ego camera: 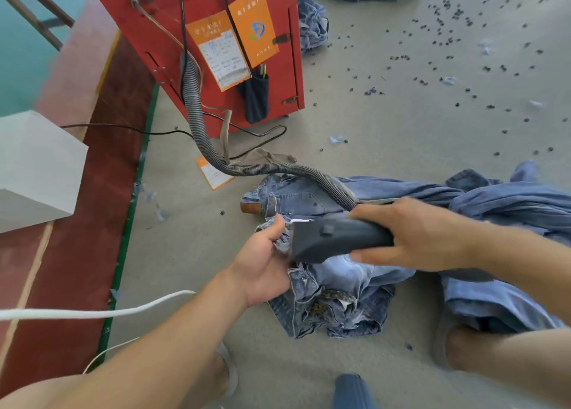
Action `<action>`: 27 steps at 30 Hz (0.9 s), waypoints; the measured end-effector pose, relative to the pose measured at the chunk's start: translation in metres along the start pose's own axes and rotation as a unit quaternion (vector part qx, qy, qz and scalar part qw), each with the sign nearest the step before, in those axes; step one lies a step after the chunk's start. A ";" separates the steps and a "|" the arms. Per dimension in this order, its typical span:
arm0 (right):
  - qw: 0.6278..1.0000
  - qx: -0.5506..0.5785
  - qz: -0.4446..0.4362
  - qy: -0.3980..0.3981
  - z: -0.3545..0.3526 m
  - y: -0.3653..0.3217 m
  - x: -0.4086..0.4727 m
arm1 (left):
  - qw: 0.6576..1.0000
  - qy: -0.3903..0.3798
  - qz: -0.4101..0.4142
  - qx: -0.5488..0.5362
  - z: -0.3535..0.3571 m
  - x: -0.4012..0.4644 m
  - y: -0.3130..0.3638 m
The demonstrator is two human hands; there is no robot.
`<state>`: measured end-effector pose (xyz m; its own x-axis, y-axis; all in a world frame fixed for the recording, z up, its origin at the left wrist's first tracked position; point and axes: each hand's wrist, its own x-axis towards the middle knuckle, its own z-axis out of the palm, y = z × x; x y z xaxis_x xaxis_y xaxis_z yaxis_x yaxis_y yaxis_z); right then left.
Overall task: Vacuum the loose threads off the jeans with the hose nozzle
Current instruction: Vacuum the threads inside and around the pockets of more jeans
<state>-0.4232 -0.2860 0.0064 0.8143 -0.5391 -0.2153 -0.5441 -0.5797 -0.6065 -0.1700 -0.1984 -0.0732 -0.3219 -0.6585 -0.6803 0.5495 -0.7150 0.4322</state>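
Right hand (423,235) fingers are gripping the nozzle (333,238), left hand (262,260) pinching the jeans (340,291), vacuuming looking barely underway.

The jeans (336,297) are lying bunched on the floor (401,115) in front of the person, with more denim (509,201) trailing off to the right; the left hand (265,263) is gripping the fabric at its left edge; the right hand (417,232) is holding the nozzle (327,238) over the jeans, just right of the left hand; the hose (216,158) is running from the nozzle back and leftward up to the cabinet (197,13) standing behind; a card (213,174) is lying under the hose; a box (34,164) is sitting far left.
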 end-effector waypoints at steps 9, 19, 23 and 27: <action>0.993 0.063 0.017 0.097 -0.033 0.006 0.005 | 0.996 -0.077 -0.009 -0.045 0.003 -0.001 -0.001; 0.997 0.019 -0.048 0.062 0.008 -0.017 0.007 | 1.000 -0.021 0.001 -0.015 0.010 -0.003 0.003; 0.996 0.041 0.005 0.079 -0.026 0.005 -0.005 | 0.997 -0.061 -0.033 -0.041 0.010 -0.009 0.004; 0.992 0.016 0.076 0.097 -0.032 0.030 -0.009 | 0.994 -0.005 0.013 0.108 0.004 -0.008 -0.011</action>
<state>-0.4533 -0.3182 0.0140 0.6668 -0.7287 -0.1560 -0.6488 -0.4648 -0.6025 -0.1761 -0.1863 -0.0704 -0.3185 -0.6788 -0.6617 0.3802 -0.7309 0.5668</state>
